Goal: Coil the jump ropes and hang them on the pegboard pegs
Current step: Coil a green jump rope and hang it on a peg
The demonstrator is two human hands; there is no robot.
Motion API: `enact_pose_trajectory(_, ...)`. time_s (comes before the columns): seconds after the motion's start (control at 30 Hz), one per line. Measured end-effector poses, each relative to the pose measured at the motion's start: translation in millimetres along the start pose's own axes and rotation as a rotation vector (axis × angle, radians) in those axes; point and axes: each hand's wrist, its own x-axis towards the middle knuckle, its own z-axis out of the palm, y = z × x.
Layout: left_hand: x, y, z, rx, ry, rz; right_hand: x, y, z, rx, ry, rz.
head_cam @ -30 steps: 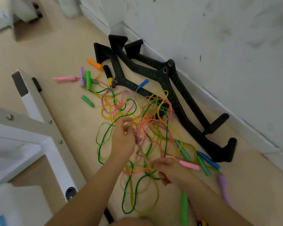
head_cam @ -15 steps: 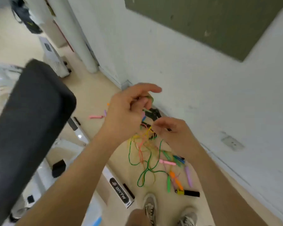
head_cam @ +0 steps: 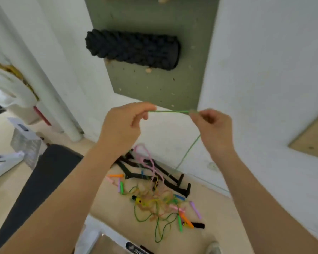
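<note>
Left hand (head_cam: 121, 125) half-curled, thumb and forefinger pinching a green jump rope (head_cam: 169, 111), other fingers loosely bent. Right hand (head_cam: 213, 127) pinching the same cord at 3 o'clock from the left, fingers curled, back of the hand toward the camera. Holds a short stretch taut and level between the two pinches. Hard to make out: fingertips blurred, cord's path inside the right palm hidden, its handles not traceable. Reappears below the right hand and slants toward 7 o'clock, down to the floor. Other jump ropes (head_cam: 154, 204) tangled on the floor at 6 o'clock of the hands, well apart from them, partly over black bar handles (head_cam: 173, 180). At 12 o'clock, a green pegboard (head_cam: 154, 85), top cut off, carrying a black foam roller (head_cam: 132, 48).
</note>
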Motion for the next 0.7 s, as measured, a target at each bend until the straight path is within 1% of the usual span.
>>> enact_pose_trajectory(0.07, -1, -8, -13, 0.186, 0.023, 0.029, 12, -34, -31, -0.201, 0.07, -0.127)
enact_pose_trajectory(0.1, 3, -12, -21, 0.216, 0.086, -0.018, 16, -48, -48, -0.325, 0.084, -0.156)
enact_pose_trajectory(0.13, 10, -18, -29, 0.175, 0.187, -0.106, 19, -56, -65, -0.409, 0.101, -0.151)
enact_pose_trajectory(0.17, 20, -21, -38, 0.055, 0.309, -0.23, 18, -60, -82, -0.418, 0.103, -0.109)
enact_pose_trajectory(0.2, 32, -24, -45, -0.133, 0.42, -0.366, 14, -59, -98, -0.378, 0.088, -0.046)
enact_pose_trajectory(0.23, 42, -22, -48, -0.328, 0.482, -0.484, 7, -55, -111, -0.342, 0.066, 0.029)
enact_pose_trajectory(0.27, 50, -12, -46, -0.487, 0.476, -0.577, -2, -47, -120, -0.326, 0.046, 0.101)
enact_pose_trajectory(0.3, 54, 3, -39, -0.622, 0.418, -0.644, -12, -39, -127, -0.272, 0.029, 0.167)
enact_pose_trajectory(0.33, 55, 22, -29, -0.763, 0.337, -0.69, -22, -31, -132, -0.143, 0.017, 0.229)
enact_pose_trajectory(0.37, 54, 44, -17, -0.907, 0.225, -0.725, -30, -26, -135, 0.044, 0.001, 0.293)
enact_pose_trajectory(0.4, 50, 70, -5, -1.03, 0.082, -0.72, -37, -25, -137, 0.211, -0.02, 0.347)
enact_pose_trajectory(0.43, 44, 94, 10, -1.081, -0.083, -0.667, -44, -26, -139, 0.335, -0.045, 0.376)
enact_pose_trajectory(0.47, 35, 115, 29, -1.037, -0.261, -0.562, -48, -31, -143, 0.415, -0.066, 0.385)
enact_pose_trajectory(0.53, 9, 153, 75, -0.846, -0.605, -0.355, -54, -51, -155, 0.51, -0.091, 0.353)
enact_pose_trajectory(0.6, -22, 184, 122, -0.764, -0.891, -0.275, -55, -77, -177, 0.532, -0.074, 0.276)
enact_pose_trajectory(0.63, -36, 196, 143, -0.699, -1.01, -0.237, -56, -89, -192, 0.528, -0.032, 0.227)
enact_pose_trajectory(0.7, -54, 214, 169, -0.457, -1.171, -0.08, -58, -106, -233, 0.521, 0.144, 0.114)
